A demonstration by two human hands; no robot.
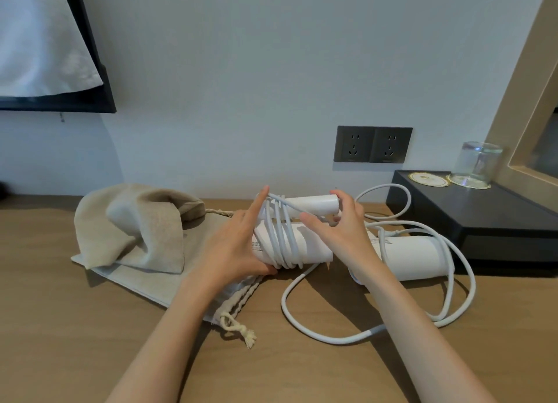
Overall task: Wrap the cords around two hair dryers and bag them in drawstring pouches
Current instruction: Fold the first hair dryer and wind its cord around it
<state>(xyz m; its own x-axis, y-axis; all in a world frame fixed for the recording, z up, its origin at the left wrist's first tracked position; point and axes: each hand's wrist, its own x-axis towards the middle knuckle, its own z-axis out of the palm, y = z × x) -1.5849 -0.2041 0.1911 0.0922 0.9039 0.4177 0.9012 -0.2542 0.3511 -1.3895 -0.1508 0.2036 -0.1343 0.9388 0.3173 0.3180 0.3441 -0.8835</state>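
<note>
- Desk (90, 327): 2 drawstring pouches (136, 230) lie heaped at the left.
- Second hair dryer (416, 257): lies at the right, not yet wrapped.
- First hair dryer (311, 245): held over mid-desk. Winding is the step in hand.
- Loose cord (302, 327): the next move likely calls for feeding this slack round the barrel.
- Left hand (232, 248) clasps the barrel; right hand (344, 230) grasps the handle end.
- Plugs are hidden, and which dryer each loop belongs to is unclear.

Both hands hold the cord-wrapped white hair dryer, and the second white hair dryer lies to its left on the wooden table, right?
No: the head view shows the second white hair dryer to the right of the cord-wrapped dryer, on the wooden table.
</note>
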